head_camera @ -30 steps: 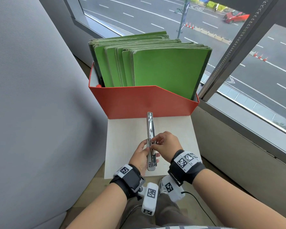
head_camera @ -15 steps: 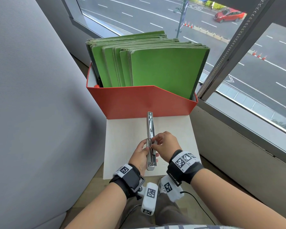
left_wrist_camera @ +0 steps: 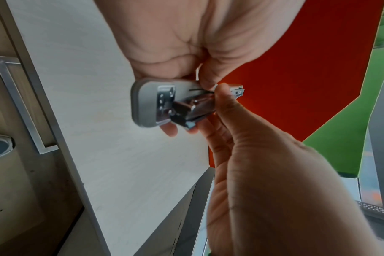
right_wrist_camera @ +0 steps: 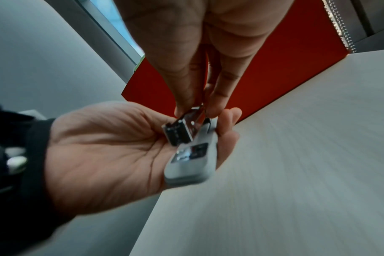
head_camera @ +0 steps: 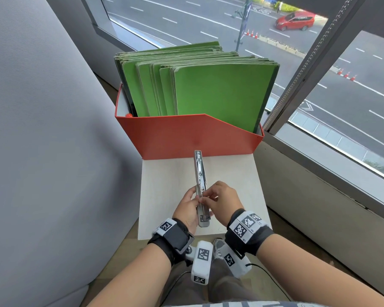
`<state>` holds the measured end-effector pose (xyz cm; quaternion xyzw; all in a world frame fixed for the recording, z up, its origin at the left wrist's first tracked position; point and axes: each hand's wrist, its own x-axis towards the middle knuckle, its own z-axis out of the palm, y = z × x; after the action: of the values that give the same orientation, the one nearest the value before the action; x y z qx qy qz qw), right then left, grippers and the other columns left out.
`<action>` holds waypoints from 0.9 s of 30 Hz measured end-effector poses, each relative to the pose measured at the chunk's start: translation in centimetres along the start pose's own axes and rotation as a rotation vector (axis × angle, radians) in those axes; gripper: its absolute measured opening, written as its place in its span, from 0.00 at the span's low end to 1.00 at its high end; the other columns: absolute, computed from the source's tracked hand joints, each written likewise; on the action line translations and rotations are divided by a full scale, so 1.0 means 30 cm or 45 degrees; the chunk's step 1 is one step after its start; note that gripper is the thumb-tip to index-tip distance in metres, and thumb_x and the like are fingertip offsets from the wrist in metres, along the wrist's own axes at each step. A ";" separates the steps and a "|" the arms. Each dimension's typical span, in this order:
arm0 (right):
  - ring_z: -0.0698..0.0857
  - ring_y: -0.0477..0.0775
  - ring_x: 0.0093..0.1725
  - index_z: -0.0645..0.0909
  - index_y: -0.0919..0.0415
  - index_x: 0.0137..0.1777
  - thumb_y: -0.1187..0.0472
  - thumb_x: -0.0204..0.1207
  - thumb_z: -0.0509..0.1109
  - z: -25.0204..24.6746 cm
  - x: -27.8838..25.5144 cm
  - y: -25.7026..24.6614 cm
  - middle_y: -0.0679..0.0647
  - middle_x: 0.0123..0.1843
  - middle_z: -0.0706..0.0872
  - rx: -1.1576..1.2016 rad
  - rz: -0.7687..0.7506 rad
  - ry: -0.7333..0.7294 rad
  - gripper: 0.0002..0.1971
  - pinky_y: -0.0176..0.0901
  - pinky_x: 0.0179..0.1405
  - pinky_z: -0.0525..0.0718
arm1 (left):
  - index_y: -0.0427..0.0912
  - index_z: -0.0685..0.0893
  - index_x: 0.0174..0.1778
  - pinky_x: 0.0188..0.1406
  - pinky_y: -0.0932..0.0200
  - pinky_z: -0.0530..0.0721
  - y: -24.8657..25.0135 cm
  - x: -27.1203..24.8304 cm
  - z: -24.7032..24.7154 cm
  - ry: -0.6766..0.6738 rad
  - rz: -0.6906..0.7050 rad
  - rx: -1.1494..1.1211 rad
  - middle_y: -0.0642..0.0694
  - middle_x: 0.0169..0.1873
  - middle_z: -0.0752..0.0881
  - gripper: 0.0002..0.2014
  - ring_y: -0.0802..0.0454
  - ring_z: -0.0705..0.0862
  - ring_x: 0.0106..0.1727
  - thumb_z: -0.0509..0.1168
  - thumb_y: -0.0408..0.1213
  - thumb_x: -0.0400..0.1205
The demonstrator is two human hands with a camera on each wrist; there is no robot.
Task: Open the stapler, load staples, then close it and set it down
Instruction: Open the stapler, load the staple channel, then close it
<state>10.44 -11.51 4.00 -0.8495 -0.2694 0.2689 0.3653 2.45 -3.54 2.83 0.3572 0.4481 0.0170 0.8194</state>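
Note:
A grey and metal stapler (head_camera: 200,173) is swung open flat and points away from me over the white tabletop (head_camera: 235,173). My left hand (head_camera: 186,208) cradles its grey base (left_wrist_camera: 143,104) in the palm, fingers curled under it. My right hand (head_camera: 223,199) pinches the metal magazine (right_wrist_camera: 184,126) near the hinge between thumb and fingers. The right wrist view shows the same pinch from below, with the left hand (right_wrist_camera: 110,147) beneath. I cannot make out any staples.
A red file box (head_camera: 186,138) full of green folders (head_camera: 220,91) stands at the table's far edge, just beyond the stapler's tip. A grey padded partition (head_camera: 53,129) rises on the left. A window ledge (head_camera: 319,185) runs along the right.
Both hands and the stapler keep the same pose. Only the head view has shifted slightly.

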 end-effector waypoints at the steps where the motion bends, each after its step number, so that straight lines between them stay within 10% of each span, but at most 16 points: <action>1: 0.86 0.56 0.40 0.87 0.66 0.41 0.62 0.71 0.75 0.001 -0.009 0.004 0.57 0.45 0.83 0.018 -0.026 -0.007 0.06 0.44 0.41 0.88 | 0.49 0.78 0.63 0.24 0.60 0.85 0.002 0.001 -0.001 0.005 -0.003 -0.019 0.41 0.40 0.86 0.18 0.51 0.86 0.29 0.50 0.26 0.85; 8: 0.84 0.52 0.44 0.91 0.59 0.46 0.59 0.75 0.71 -0.037 -0.057 0.024 0.55 0.47 0.85 -0.119 -0.277 -0.151 0.08 0.42 0.48 0.81 | 0.48 0.77 0.66 0.24 0.60 0.81 0.006 -0.001 -0.012 -0.004 -0.001 -0.010 0.43 0.39 0.84 0.17 0.53 0.82 0.28 0.49 0.31 0.87; 12: 0.85 0.47 0.45 0.87 0.55 0.57 0.54 0.78 0.68 -0.115 0.037 0.014 0.49 0.51 0.86 -0.052 -0.074 -0.091 0.12 0.36 0.48 0.81 | 0.48 0.76 0.67 0.35 0.52 0.88 0.002 -0.009 -0.010 -0.068 -0.031 -0.005 0.41 0.47 0.88 0.17 0.46 0.86 0.37 0.48 0.33 0.88; 16: 0.88 0.54 0.51 0.79 0.58 0.67 0.51 0.79 0.65 -0.149 0.197 0.029 0.55 0.56 0.89 0.138 0.218 -0.094 0.19 0.52 0.59 0.85 | 0.49 0.77 0.65 0.36 0.52 0.86 -0.022 -0.022 0.001 -0.122 -0.045 0.053 0.40 0.47 0.90 0.16 0.47 0.85 0.36 0.48 0.33 0.87; 27: 0.88 0.62 0.36 0.85 0.74 0.49 0.61 0.77 0.70 -0.141 0.340 -0.013 0.68 0.42 0.90 0.290 0.270 -0.182 0.13 0.63 0.53 0.89 | 0.47 0.78 0.61 0.35 0.52 0.83 -0.059 -0.022 -0.012 -0.142 -0.105 -0.008 0.42 0.40 0.92 0.16 0.45 0.84 0.35 0.48 0.31 0.87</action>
<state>20.37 -6.62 4.13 -0.8050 -0.1713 0.3943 0.4088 1.27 -4.87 2.13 0.3361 0.4159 -0.0354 0.8443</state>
